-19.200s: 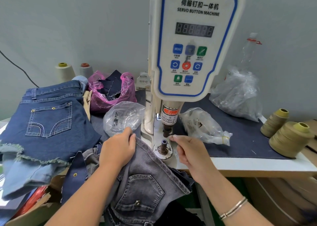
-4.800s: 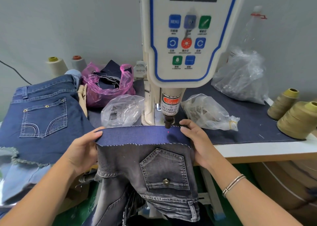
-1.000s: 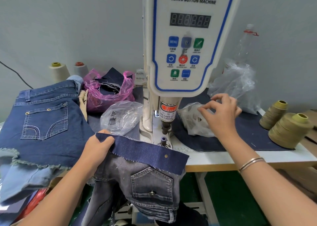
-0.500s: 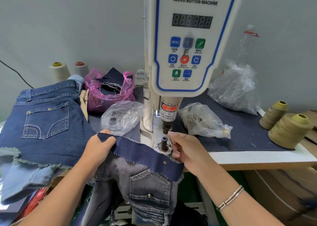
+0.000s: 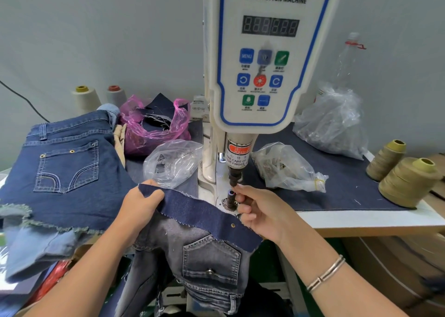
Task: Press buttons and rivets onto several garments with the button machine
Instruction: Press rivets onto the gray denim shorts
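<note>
The white servo button machine (image 5: 267,76) stands mid-table, its upper punch (image 5: 234,177) above the lower die (image 5: 230,197). My left hand (image 5: 142,203) grips the left end of a dark blue denim strip (image 5: 199,212) that lies across grey jeans (image 5: 209,256) hanging off the table's front edge. One brass rivet (image 5: 232,225) sits in the strip near its right end. My right hand (image 5: 262,210) is at the lower die with curled fingers and its index fingertip at the die's top, pinching a small part too tiny to make out.
Clear bags of hardware lie left (image 5: 173,162) and right (image 5: 284,167) of the machine, with a larger one (image 5: 332,121) behind. Blue denim shorts (image 5: 67,167) are piled at left, beside a pink bag (image 5: 154,124). Olive thread cones (image 5: 407,179) stand at the right edge.
A second ago my right hand was at the clear bag right of the machine; it has come back to the lower die and stays there. My left hand keeps hold of the strip.
</note>
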